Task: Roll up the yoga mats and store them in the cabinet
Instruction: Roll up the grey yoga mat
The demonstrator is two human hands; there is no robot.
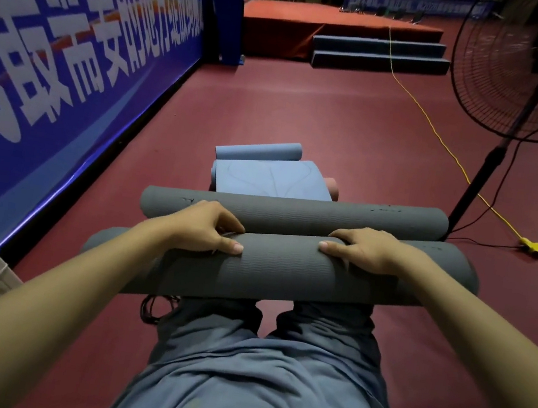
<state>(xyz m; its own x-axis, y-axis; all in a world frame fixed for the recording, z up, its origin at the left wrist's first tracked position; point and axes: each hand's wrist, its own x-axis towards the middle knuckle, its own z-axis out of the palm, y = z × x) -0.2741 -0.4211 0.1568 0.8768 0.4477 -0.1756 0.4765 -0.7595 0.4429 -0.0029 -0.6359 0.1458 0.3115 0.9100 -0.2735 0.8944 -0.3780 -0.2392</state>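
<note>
You stand on a dark red floor; a blue banner wall runs along your left, a pedestal fan stands right, a red stage lies far ahead.

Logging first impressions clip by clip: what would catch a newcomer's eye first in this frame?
Front and centre, the left hand and right hand grip a rolled grey mat, with a second grey roll lying just beyond it. Past those lie blue mats on the red floor. A big blue banner runs along the left, and a standing fan fills the upper right.
</note>
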